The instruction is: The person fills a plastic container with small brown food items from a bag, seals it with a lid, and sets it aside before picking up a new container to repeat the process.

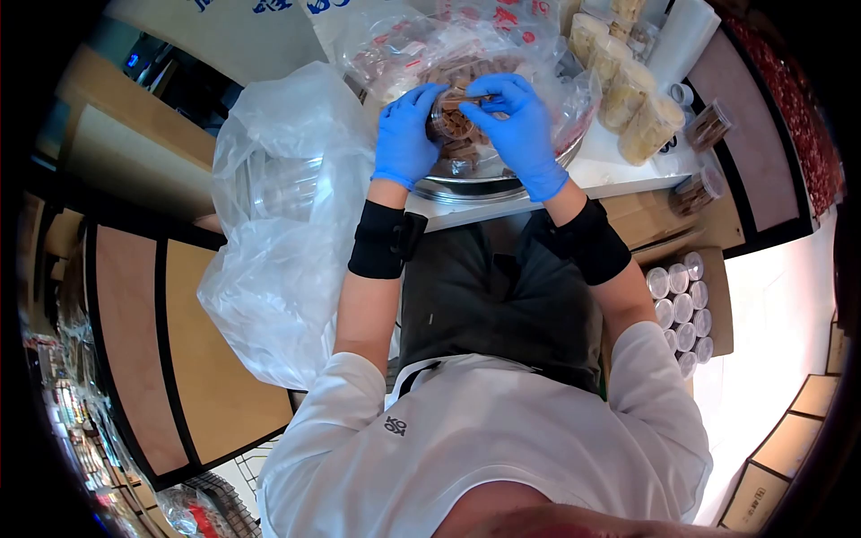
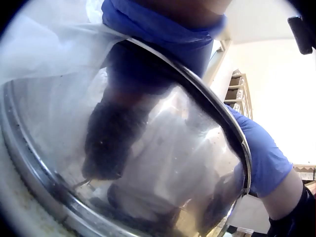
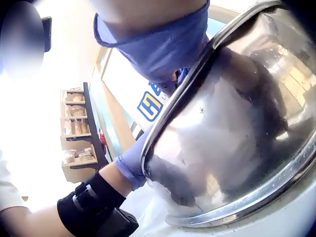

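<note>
Both hands wear blue gloves and work over a wide steel bowl point(image 1: 484, 191) of brown strip-like pieces point(image 1: 462, 161). My left hand point(image 1: 405, 139) grips a clear plastic jar point(image 1: 439, 125) by its side, with brown pieces showing in it. At the jar's mouth, my right hand point(image 1: 520, 125) pinches a brown strip point(image 1: 475, 99) between thumb and fingers. From the left wrist, the bowl's shiny wall point(image 2: 163, 173) fills the view and hides the left fingers. The right wrist view likewise shows the bowl's outside point(image 3: 197, 148), with the right fingers behind its rim.
Clear plastic bags point(image 1: 404, 45) lie behind the bowl. A large translucent bag point(image 1: 278, 215) with clear containers hangs at the left. Filled jars point(image 1: 650, 130) stand on the right of the white table point(image 1: 619, 175). Several clear round containers point(image 1: 683, 308) sit in a carton lower right.
</note>
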`<state>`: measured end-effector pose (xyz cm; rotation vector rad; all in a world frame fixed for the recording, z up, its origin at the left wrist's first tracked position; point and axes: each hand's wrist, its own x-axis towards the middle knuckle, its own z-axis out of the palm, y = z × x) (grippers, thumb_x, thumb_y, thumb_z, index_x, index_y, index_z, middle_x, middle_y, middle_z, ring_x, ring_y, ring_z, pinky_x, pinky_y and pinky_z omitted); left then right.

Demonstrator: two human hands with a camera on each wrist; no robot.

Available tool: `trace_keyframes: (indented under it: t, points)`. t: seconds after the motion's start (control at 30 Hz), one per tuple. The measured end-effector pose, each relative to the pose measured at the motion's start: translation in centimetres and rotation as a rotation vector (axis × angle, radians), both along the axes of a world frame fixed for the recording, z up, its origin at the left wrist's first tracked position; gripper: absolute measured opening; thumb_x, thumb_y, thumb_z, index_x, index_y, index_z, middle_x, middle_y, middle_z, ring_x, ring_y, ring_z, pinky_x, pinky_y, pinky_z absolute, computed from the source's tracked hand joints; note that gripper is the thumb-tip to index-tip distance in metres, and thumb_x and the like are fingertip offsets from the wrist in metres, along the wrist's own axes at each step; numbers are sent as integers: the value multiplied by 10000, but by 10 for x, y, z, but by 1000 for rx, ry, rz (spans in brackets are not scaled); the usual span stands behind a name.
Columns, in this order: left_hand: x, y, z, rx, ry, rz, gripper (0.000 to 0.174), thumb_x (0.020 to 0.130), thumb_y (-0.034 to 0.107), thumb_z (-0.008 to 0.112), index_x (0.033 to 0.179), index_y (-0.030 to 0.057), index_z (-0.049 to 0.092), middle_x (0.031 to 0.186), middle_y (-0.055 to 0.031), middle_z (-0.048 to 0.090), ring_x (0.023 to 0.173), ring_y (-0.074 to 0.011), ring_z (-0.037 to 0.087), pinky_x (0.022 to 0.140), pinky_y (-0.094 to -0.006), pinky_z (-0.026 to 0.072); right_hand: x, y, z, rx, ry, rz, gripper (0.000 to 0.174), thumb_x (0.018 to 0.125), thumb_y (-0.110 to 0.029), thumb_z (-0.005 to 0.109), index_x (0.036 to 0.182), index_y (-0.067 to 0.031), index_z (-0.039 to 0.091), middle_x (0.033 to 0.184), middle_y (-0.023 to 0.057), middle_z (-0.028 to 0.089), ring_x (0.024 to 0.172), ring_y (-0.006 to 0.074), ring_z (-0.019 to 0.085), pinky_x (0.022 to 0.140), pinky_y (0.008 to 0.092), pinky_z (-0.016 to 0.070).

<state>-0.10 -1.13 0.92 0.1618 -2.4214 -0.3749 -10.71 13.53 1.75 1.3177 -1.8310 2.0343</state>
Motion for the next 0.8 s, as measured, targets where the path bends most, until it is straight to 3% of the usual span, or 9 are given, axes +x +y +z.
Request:
trace_keyframes:
  t: [0.07, 0.13, 0.33, 0.6, 0.8]
  points:
    - [1, 0, 0, 8, 22, 30, 723, 630, 40, 775, 1303, 177, 548, 1279, -105, 586, 1144, -318, 573, 983, -408, 429, -2, 2, -1, 10, 22, 22, 233, 787, -68, 775, 1005, -69, 695, 1041, 64, 599, 910, 181, 669, 807, 284, 559]
    - [1, 1, 1, -4, 8, 25, 726, 630, 44, 776, 1307, 169, 543, 1277, -107, 586, 1141, -320, 574, 980, -406, 432, -9, 4, -2, 45, 203, 98, 235, 805, -52, 746, 1033, -74, 688, 1077, 70, 601, 972, 206, 651, 839, 308, 543]
    - [-1, -3, -4, -69, 28, -11, 739, 630, 44, 778, 1316, 158, 531, 1268, -110, 589, 1129, -327, 578, 972, -408, 439, -20, 16, 10, 162, 501, 63, 265, 827, -47, 707, 1084, -100, 675, 1094, 81, 603, 993, 245, 633, 858, 325, 525]
    - [-2, -2, -1, 30, 12, -20, 727, 621, 39, 782, 1291, 195, 547, 1231, -107, 602, 1116, -336, 583, 958, -411, 455, -14, 13, 6, 184, 318, 197, 260, 819, -73, 724, 1073, -101, 674, 1072, 80, 598, 963, 250, 634, 853, 335, 524]
    - [-3, -1, -2, -129, -4, -44, 684, 645, 41, 758, 1286, 150, 547, 1241, -105, 602, 1120, -339, 581, 956, -413, 459, -20, 11, 7, 246, 293, 216, 229, 815, -73, 720, 1033, -95, 653, 1066, 90, 599, 945, 251, 642, 817, 334, 530]
